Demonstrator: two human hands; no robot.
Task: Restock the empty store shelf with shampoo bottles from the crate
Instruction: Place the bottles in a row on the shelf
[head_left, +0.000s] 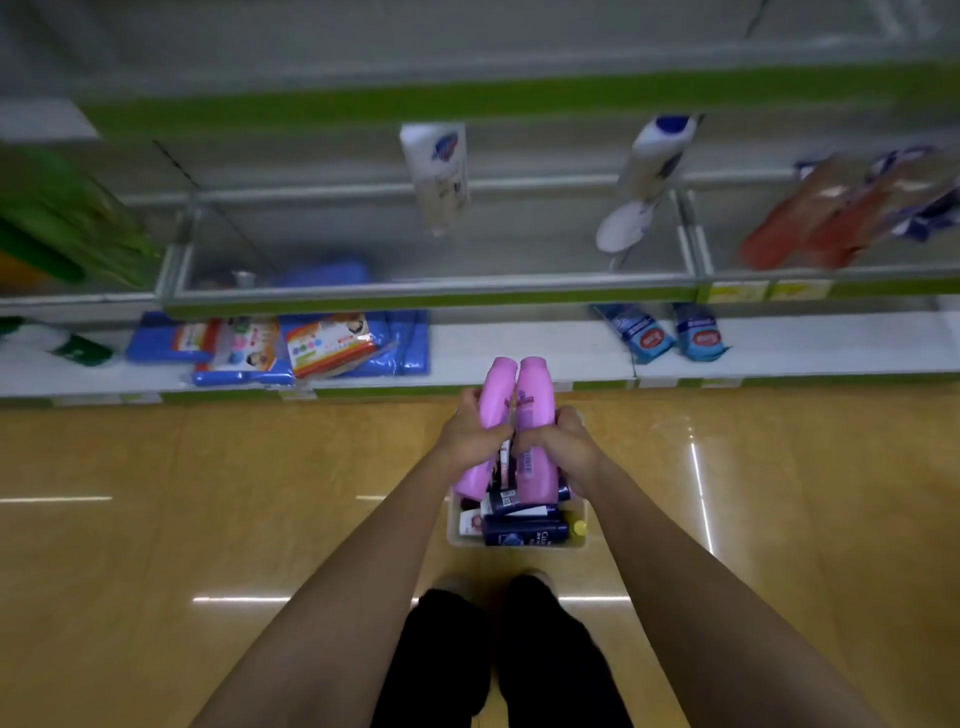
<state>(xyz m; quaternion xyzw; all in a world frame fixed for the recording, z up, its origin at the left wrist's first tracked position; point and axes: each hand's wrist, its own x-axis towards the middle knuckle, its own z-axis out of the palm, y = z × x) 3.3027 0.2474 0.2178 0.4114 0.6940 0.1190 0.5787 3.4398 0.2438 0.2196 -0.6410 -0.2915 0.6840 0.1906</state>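
Left hand (470, 434), right hand (563, 441) grip pink bottles (535, 395) above crate (454, 525); glossy yellow floor (208, 467).

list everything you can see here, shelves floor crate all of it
pink shampoo bottles: 2, pink, one in each hand, above the crate
crate: 1, pale translucent, on the floor before the feet
dark bottles: several, navy, lying in the crate; exact count hidden
white bottles: 2, white with blue marks, blurred, on the glass-fronted shelf
orange-red packs: a few, right end of that shelf, blurred
green packs: some, far left, blurred
blue flat packs: a pile, bottom shelf left
blue pouches: 2, bottom shelf right
floor: tan, glossy
left hand: grips the left pink bottle
right hand: grips the right pink bottle
legs: 2, in black
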